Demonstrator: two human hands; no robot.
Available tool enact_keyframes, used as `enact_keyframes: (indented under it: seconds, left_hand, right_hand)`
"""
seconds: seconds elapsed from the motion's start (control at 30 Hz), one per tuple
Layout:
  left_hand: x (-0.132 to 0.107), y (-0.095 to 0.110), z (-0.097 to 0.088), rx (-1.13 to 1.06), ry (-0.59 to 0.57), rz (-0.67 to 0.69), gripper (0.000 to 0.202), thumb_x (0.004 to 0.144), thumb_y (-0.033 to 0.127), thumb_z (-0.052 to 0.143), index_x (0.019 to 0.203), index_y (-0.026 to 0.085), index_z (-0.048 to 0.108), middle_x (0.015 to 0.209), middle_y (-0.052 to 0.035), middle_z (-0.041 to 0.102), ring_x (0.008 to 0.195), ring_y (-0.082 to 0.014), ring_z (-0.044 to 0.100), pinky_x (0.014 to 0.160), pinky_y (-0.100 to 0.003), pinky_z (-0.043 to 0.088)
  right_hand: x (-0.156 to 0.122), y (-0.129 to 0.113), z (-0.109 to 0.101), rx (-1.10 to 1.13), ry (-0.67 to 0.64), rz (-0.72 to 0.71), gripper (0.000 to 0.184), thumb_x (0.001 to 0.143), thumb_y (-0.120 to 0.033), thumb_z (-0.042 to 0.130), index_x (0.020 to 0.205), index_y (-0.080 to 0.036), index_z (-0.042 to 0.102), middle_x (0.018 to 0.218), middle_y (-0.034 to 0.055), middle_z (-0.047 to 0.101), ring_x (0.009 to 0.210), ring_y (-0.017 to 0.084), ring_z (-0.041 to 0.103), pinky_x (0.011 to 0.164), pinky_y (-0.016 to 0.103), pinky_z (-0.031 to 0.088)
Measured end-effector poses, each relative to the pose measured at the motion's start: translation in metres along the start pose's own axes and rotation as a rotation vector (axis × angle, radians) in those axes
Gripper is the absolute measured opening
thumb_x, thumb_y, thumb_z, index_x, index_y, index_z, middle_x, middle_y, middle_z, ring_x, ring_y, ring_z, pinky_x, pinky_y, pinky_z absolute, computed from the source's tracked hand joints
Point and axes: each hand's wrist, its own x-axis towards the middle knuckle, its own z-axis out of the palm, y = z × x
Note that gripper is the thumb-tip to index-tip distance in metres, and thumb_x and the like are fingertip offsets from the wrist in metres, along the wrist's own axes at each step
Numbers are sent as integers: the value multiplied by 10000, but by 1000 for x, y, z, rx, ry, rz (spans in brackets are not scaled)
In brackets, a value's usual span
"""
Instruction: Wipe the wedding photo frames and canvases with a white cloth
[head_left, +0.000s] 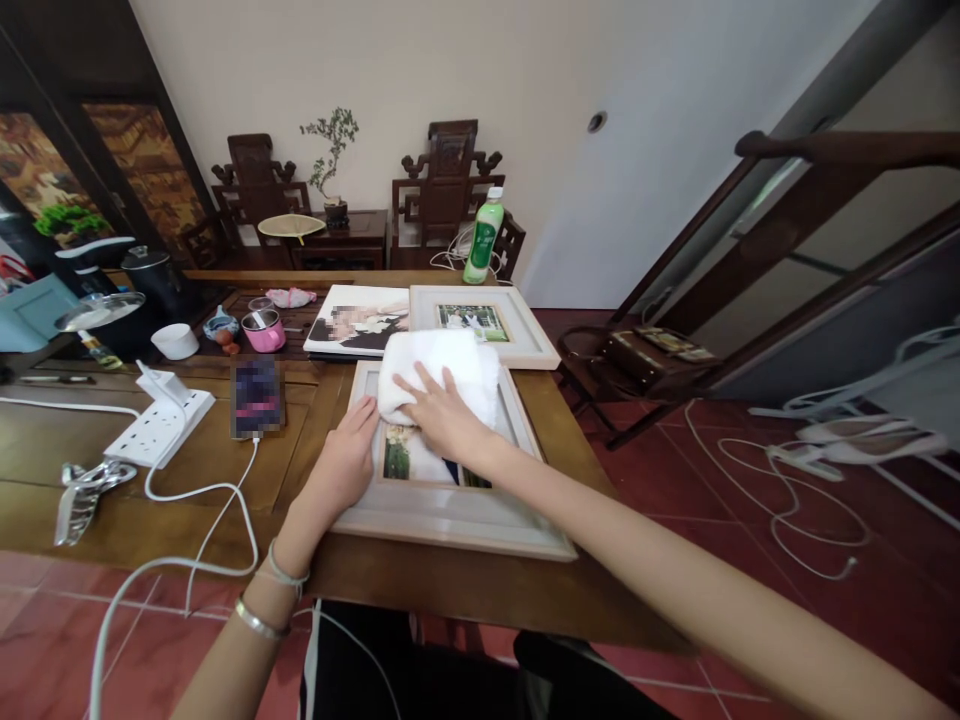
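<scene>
A picture frame (480, 515) with a pale wooden border lies flat near the table's front edge. A folded white towel (439, 360) covers its far part and hides some of the photo. My right hand (442, 405) presses flat on the towel with its fingers spread. At the frame's left side rests my left hand (349, 460), fingers stretched along the border, holding nothing. Behind the towel lies a second framed photo (525, 325), beside a white photo panel (360, 315).
A green bottle (484, 238) stands at the table's back edge. To the left are a power strip (161, 420), a phone (257, 397) on a cable, a pink cup (263, 330), a white cup (175, 341) and a silver hair claw (86, 495). A wooden chair (645, 340) stands right.
</scene>
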Motion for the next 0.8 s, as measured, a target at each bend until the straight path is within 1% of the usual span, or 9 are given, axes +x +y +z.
enact_keyframes:
  seconds: [0.1,0.23,0.33,0.4,0.47,0.53,0.6,0.7,0.8]
  left_hand:
    - [0,0,0,-26,10,-1,562,818,4,322,1365,85,419,1458,-181,398,1399,-241,296,1091,-484,360]
    - [0,1,-1,-20,-2,-9,502,868,58,320,1358,79,430,1450,-189,408,1397,-248,301,1095,-487,353]
    - [-1,0,1,-1,20,-8,501,867,51,324,1354,75,435,1449,-195,408,1390,-247,315,1096,-489,348]
    - [-2,-1,2,5,31,-5,505,863,46,335,1356,80,437,1450,-192,408,1386,-245,323,1100,-484,343]
    - [-2,0,2,0,33,-11,485,880,69,342,1354,87,444,1447,-185,417,1384,-244,329,1105,-477,337]
    - [-2,1,1,-23,40,-28,451,923,129,329,1359,95,439,1447,-175,421,1384,-242,331,1111,-467,330]
    - [-2,4,-2,-72,62,-46,448,962,203,303,1390,112,398,1467,-157,399,1388,-234,323,1117,-454,321]
    - [-1,10,-8,-170,76,-51,484,984,282,288,1451,154,293,1506,-131,340,1398,-223,301,1126,-435,304]
    - [-1,13,-13,-232,69,-62,518,986,336,285,1477,180,232,1534,-112,281,1417,-216,253,1139,-426,278]
  right_hand:
    - [-21,-20,-10,66,-124,-54,559,722,65,446,1210,-150,612,1528,101,278,1399,407,132,1043,693,196]
    - [-72,-36,-26,207,-245,-179,565,665,72,450,1149,-141,647,1519,82,300,1406,378,129,1082,644,186]
    - [-103,-28,-37,335,-250,-210,608,623,92,396,1099,-169,667,1474,71,394,1411,298,178,1108,561,222]
    - [-109,-14,-41,350,-256,-174,624,611,102,364,1067,-183,681,1400,77,498,1399,255,238,1109,513,250]
    - [-99,2,-40,279,-231,-85,633,623,102,359,1102,-174,668,1380,100,518,1390,264,264,1093,519,275]
    - [-75,14,-34,165,-137,29,630,659,92,376,1186,-151,623,1456,123,418,1397,318,229,1059,568,300]
    - [-43,18,-25,67,-31,95,592,712,67,411,1241,-136,583,1525,126,283,1401,376,171,1030,618,301]
    - [-2,7,-12,10,7,65,494,777,11,470,1228,-141,598,1539,118,250,1399,417,119,1041,681,209]
    - [11,-18,-7,28,-2,-11,470,820,-22,443,1247,-149,593,1541,106,254,1399,425,95,1046,703,160]
